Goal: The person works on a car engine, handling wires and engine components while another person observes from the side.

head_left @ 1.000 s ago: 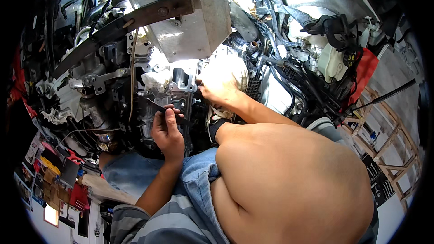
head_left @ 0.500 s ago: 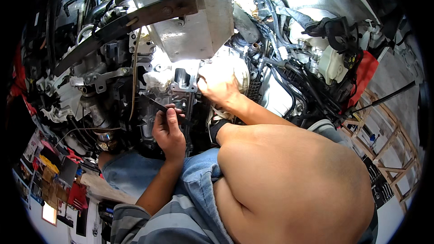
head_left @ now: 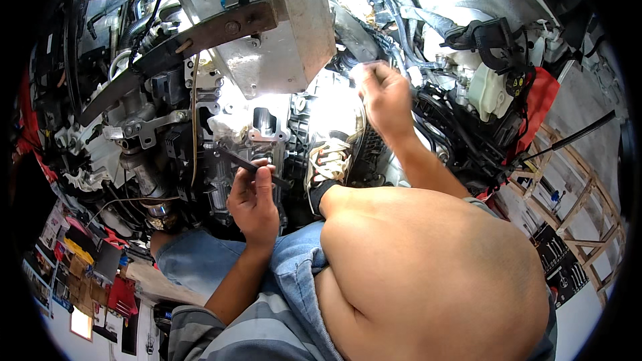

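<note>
A thin, dark flat strip (head_left: 233, 158) is pinched between the thumb and fingers of my left hand (head_left: 254, 207), over the engine block. Just beyond the strip is a metal flange with a rectangular port (head_left: 266, 122). My right hand (head_left: 389, 100) is raised to the right of my shoe, beside the cables. Its fingers are curled together; glare and blur hide whether anything small is between them. My shoe (head_left: 329, 160), with pale laces, stands in the engine bay between both hands.
A pale metal panel (head_left: 294, 33) with a rusty brown bar (head_left: 231, 27) hangs over the engine. Black cables and a whitish plastic reservoir (head_left: 487, 92) lie to the right. My bare knee (head_left: 435, 261) fills the lower right. A wooden frame (head_left: 575, 194) stands beyond.
My right hand has lifted from beside the port flange and moved right and away, uncovering the shoe's laces. My left hand stays nearly in place, still holding the strip. The view has shifted slightly.
</note>
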`<state>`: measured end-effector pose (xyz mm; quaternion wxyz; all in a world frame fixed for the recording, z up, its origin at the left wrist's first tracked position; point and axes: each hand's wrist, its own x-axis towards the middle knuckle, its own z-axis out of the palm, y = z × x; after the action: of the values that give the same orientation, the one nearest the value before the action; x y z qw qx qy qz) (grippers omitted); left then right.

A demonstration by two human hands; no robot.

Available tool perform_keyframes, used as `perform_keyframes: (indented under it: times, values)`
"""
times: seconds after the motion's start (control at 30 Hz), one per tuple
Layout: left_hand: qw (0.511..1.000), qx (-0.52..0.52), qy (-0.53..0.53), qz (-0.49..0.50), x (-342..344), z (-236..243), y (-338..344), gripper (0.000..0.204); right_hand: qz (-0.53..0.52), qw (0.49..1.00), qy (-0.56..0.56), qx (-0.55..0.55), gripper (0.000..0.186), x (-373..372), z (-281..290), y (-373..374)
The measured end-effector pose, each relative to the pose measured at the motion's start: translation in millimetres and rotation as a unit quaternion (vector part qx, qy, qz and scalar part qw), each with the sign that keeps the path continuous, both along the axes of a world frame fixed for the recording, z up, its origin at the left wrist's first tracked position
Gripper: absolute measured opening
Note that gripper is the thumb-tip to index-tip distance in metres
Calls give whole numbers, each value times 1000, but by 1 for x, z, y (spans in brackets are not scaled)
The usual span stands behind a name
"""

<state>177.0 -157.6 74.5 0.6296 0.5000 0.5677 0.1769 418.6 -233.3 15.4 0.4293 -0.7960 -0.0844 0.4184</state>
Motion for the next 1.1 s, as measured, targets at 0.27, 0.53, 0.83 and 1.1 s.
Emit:
perform_keyframes:
  times: [0.27, 0.53, 0.83, 1.1]
  values:
    - [985, -14, 50, -162, 62, -7, -5, 21, 139, 934, 292, 153, 32, -61, 28, -19]
    - [984, -163, 15, -64, 74, -33, -17, 21, 129, 931, 335, 73, 37, -47, 35, -27]
    - [880, -454, -77, 116, 65, -45, -28, 26, 198, 963, 179, -35, 33, -45, 33, -32]
    - [863, -488, -97, 83, 55, -64, -23, 32, 201, 975, 98, -14, 31, -54, 36, -19]
